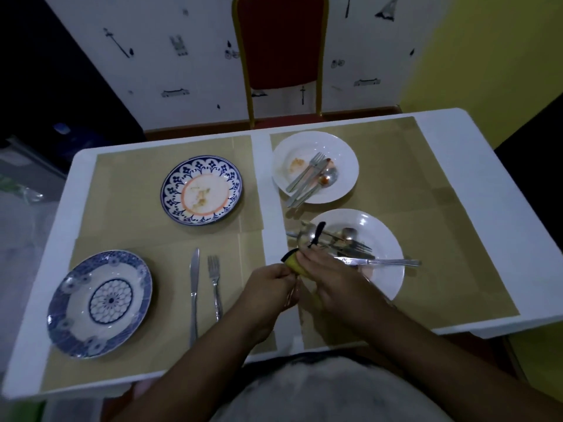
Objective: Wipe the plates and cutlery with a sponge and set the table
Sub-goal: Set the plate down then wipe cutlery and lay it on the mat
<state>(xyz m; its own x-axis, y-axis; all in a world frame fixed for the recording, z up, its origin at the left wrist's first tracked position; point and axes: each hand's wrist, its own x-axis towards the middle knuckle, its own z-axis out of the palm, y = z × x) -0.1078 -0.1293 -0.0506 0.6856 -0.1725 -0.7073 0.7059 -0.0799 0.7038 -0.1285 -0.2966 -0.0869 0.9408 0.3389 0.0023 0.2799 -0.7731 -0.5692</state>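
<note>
Head view: your left grip [271, 287] pinches the spoon [303, 239] by its handle to steady it; right grip [332, 278] squeezes the sponge [292, 264] round it, beside the near white plate [382, 234].

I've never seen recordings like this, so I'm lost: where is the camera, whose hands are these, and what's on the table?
No machine here: a person wears a camera on the head, looking down at their own hands. The left hand grips what looks like a spoon; the right hand holds a yellow sponge against it. On the white table lie a blue patterned plate beside a knife and fork, a smeared blue-rimmed plate farther off, and a near white plate and far white plate, both holding cutlery.
</note>
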